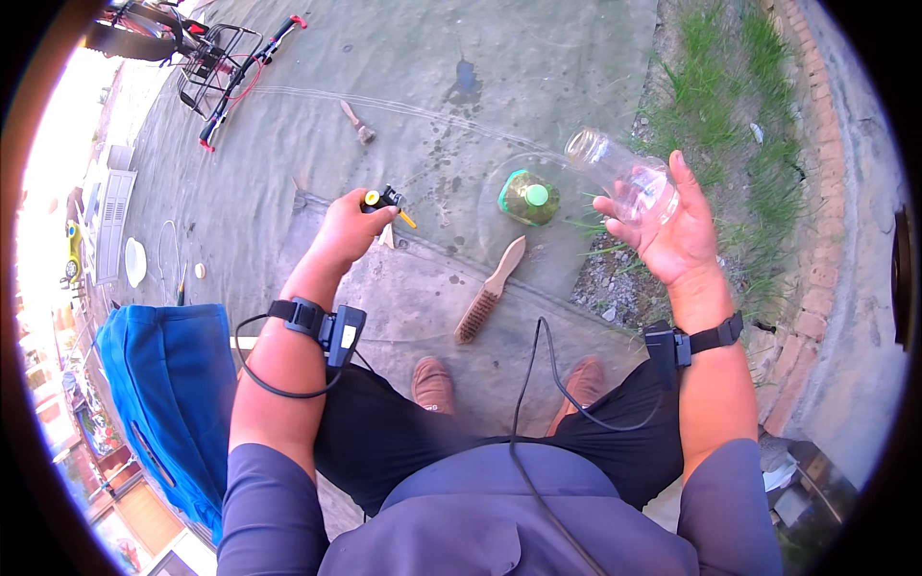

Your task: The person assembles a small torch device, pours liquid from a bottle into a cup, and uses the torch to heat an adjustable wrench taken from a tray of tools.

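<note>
My left hand is closed around a small black and yellow spray nozzle with an orange lever, held above the ground at centre left. On the right, my right hand supports a clear, see-through bottle. The bottle tilts, its open neck pointing up and left, and its base rests against my palm and fingers. Between the hands, a squat green-tinted bottle with a light green cap stands on the ground. A wooden-handled wire brush lies nearer to my feet.
A paint brush lies farther off. Clear hose crosses the ground and loops around the green-tinted bottle. Bicycle handlebars and a basket are at the upper left, a blue bag is beside my left arm, and grass borders a brick edge.
</note>
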